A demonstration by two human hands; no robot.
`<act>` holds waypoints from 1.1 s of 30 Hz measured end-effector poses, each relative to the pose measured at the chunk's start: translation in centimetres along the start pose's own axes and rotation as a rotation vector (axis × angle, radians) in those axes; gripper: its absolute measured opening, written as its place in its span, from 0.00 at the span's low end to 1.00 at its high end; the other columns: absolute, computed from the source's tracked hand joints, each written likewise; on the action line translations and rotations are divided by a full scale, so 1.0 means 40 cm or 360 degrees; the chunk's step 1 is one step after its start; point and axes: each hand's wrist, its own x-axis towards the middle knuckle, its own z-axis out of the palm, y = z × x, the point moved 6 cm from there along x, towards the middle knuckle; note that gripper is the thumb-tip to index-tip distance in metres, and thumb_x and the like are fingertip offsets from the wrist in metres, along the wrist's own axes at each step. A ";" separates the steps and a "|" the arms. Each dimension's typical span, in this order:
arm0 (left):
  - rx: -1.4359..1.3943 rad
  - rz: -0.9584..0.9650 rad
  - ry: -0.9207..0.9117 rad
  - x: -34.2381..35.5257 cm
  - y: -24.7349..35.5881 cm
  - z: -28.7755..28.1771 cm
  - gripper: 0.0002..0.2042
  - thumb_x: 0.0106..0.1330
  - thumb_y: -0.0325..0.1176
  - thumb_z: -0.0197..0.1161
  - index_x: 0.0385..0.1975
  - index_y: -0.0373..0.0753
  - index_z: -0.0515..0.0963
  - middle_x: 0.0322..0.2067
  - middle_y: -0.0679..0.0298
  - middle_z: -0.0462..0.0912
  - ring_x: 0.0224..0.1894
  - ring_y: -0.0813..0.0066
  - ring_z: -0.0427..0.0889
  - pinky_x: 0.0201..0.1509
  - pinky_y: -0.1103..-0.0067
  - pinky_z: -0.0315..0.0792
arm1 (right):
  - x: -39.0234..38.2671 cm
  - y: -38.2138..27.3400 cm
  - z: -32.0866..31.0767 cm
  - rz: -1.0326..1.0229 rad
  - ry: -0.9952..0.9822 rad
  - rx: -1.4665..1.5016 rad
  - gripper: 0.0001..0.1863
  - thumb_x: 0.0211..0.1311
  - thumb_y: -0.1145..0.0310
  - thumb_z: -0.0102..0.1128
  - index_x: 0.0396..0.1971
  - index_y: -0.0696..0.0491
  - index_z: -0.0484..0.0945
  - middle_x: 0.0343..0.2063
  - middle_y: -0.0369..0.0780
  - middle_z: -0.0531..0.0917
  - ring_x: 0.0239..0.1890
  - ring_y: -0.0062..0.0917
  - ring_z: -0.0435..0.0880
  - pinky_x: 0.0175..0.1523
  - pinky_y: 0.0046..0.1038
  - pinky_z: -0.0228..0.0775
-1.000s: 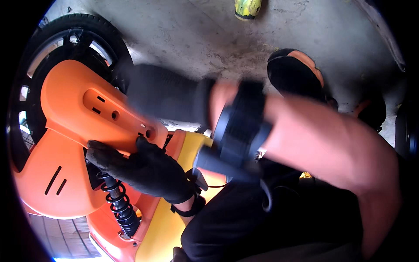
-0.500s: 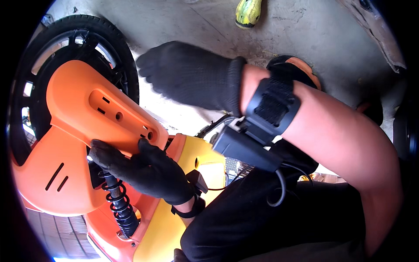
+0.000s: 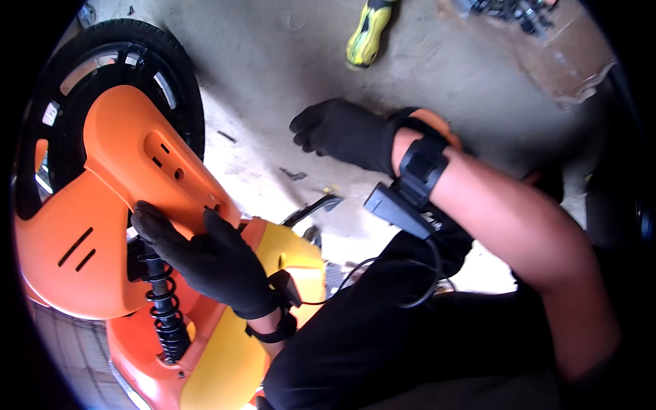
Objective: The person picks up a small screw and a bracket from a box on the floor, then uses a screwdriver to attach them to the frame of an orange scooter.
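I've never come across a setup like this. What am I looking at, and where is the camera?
There's no robot: a person works with two gloved hands. A fisheye camera on their head looks down, hence the curved dark border. The left hand rests against an orange plastic cover, near a black coil spring and a black wheel. The right hand is above the floor; no held object shows there. A yellow-and-black tool and a brown sheet with small parts lie farther off.
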 end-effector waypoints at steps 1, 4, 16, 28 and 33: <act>-0.0030 -0.0078 0.0007 0.003 -0.005 -0.013 0.32 0.67 0.24 0.64 0.71 0.33 0.60 0.69 0.51 0.67 0.71 0.61 0.67 0.69 0.74 0.64 | -0.001 -0.021 0.023 -0.0278 -0.0030 -0.0338 0.17 0.60 0.81 0.58 0.50 0.65 0.79 0.43 0.48 0.86 0.43 0.29 0.87 0.50 0.26 0.79; -0.0160 -0.0201 -0.0024 -0.008 -0.032 -0.036 0.33 0.67 0.23 0.64 0.72 0.36 0.59 0.70 0.57 0.67 0.64 0.67 0.74 0.54 0.79 0.72 | -0.007 -0.040 0.066 -0.0420 0.0073 -0.0449 0.15 0.58 0.79 0.58 0.46 0.64 0.82 0.39 0.51 0.86 0.40 0.33 0.88 0.48 0.29 0.79; -0.0886 -0.0264 0.0104 -0.007 -0.003 -0.012 0.36 0.64 0.19 0.60 0.73 0.30 0.52 0.72 0.47 0.59 0.77 0.56 0.52 0.77 0.70 0.48 | -0.064 -0.422 0.048 -0.0679 -0.0026 -0.2188 0.10 0.51 0.70 0.56 0.27 0.53 0.87 0.32 0.47 0.86 0.39 0.44 0.86 0.44 0.40 0.79; -0.1031 -0.0229 0.0340 -0.021 -0.008 -0.007 0.36 0.64 0.22 0.60 0.72 0.27 0.53 0.70 0.42 0.60 0.74 0.52 0.60 0.75 0.68 0.55 | -0.459 -0.832 -0.359 0.0132 0.0754 -0.1828 0.13 0.65 0.63 0.61 0.31 0.59 0.81 0.23 0.38 0.83 0.22 0.20 0.81 0.29 0.23 0.76; -0.1147 -0.0269 0.0383 -0.024 -0.001 0.024 0.35 0.64 0.20 0.58 0.72 0.28 0.54 0.70 0.43 0.61 0.73 0.52 0.61 0.74 0.68 0.57 | -0.484 -0.756 -0.408 0.0460 0.0836 -0.2193 0.14 0.64 0.61 0.58 0.29 0.57 0.82 0.24 0.40 0.84 0.23 0.22 0.81 0.33 0.29 0.76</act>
